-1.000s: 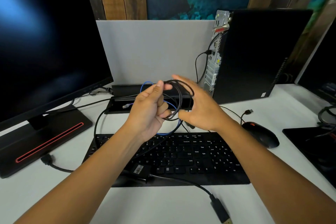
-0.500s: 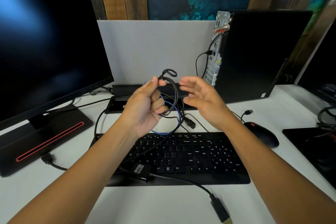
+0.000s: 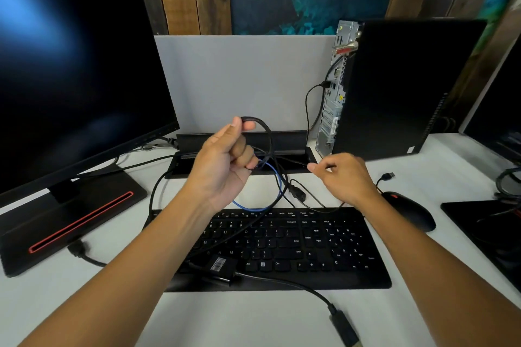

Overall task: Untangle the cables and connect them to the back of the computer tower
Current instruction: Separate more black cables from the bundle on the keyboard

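1. Count: 2 hands, 1 computer tower (image 3: 408, 87), 1 keyboard (image 3: 296, 245), 1 mouse (image 3: 408, 213), 1 full monitor (image 3: 70, 70), plus the edge of a 2nd screen at far right.
2. Cables: 1 blue cable (image 3: 277, 186) and several black ones tangled together; the exact black count could not be told.
3. Left hand (image 3: 225, 160) was raised above the desk (image 3: 253, 318), thumb and forefinger pinching the top of a black cable loop (image 3: 265, 128), the other fingers curled round the bundle where the blue cable hung out.
4. Right hand (image 3: 342, 177) hovered just right of the bundle, fingers curled. A thin black cable ran past it; whether it was pinched could not be told.
5. A black power plug (image 3: 298, 194) dangled below the bundle, just above the keyboard's top edge.
6. The tower stood upright at back right, rear panel facing left, with 1 black cable (image 3: 308, 104) plugged in there.
7. Container: a black cable tray (image 3: 197, 166) lay open behind the hands; cables passed into it.
8. A loose USB plug (image 3: 388, 175) lay near the mouse; an adapter with barcode label (image 3: 222, 265) rested on the keyboard, its lead ending in a connector (image 3: 342, 327) at the front edge.
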